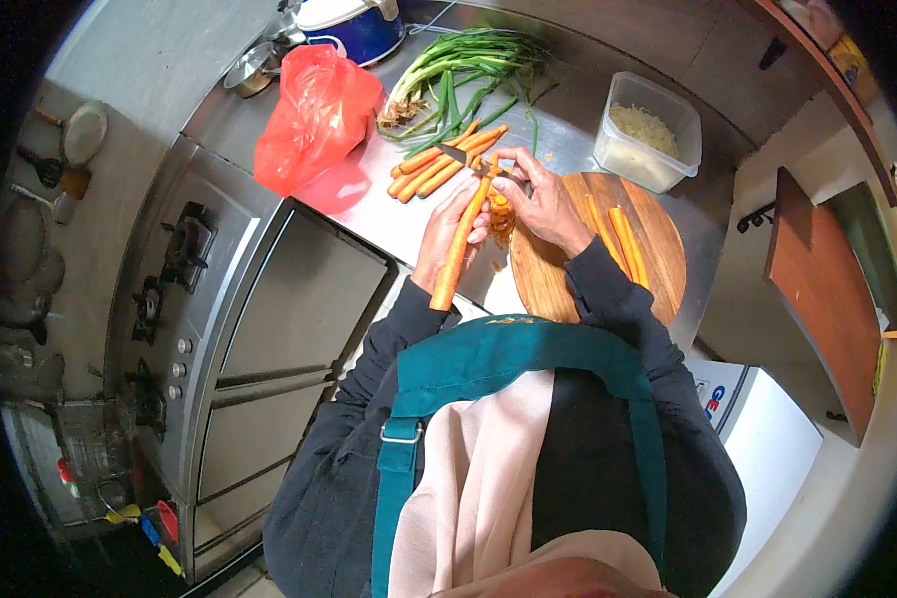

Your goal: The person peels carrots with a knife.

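My left hand (448, 237) is wrapped round a long carrot (456, 257), which slants with its thick end toward me. In my right hand (541, 199) is a small knife (452, 153) with a dark blade, held across the far end of that carrot; its handle is mostly hidden by the fingers. Orange peelings (501, 221) lie just below, between the two hands. Beyond my left hand rests a pile of several carrots (424, 177). By my right wrist, a few more carrots (623, 244) lie on a round wooden board (558, 279).
A bunch of green onions (468, 70) lies at the back, beside a red plastic bag (319, 120). A clear tub (683, 164) holds pale shredded food (643, 130). A blue pot (364, 35) stands at the far edge. The gas stove (184, 299) is to the left.
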Action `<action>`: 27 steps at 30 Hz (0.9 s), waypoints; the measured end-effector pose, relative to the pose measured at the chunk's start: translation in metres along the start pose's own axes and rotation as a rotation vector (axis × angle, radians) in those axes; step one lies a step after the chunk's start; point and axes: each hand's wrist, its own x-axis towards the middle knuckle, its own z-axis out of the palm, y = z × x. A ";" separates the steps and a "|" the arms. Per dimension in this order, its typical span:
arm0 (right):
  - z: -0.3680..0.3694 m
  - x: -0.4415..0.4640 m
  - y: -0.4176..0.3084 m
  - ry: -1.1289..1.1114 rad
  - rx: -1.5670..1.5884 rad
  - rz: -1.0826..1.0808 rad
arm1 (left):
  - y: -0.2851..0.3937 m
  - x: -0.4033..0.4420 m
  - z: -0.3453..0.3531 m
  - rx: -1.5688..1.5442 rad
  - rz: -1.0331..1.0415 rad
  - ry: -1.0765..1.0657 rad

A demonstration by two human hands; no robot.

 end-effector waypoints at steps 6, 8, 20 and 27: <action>-0.002 0.005 0.011 -0.003 0.158 0.018 | -0.003 0.001 -0.002 0.035 0.026 -0.040; -0.003 0.003 0.008 -0.073 0.236 0.025 | -0.002 0.003 -0.002 0.042 0.022 0.001; -0.004 0.007 0.021 0.021 0.214 0.180 | -0.001 0.004 -0.007 0.105 0.023 -0.039; 0.002 -0.018 -0.018 -0.153 0.101 -0.086 | 0.001 0.015 -0.014 0.101 0.182 0.058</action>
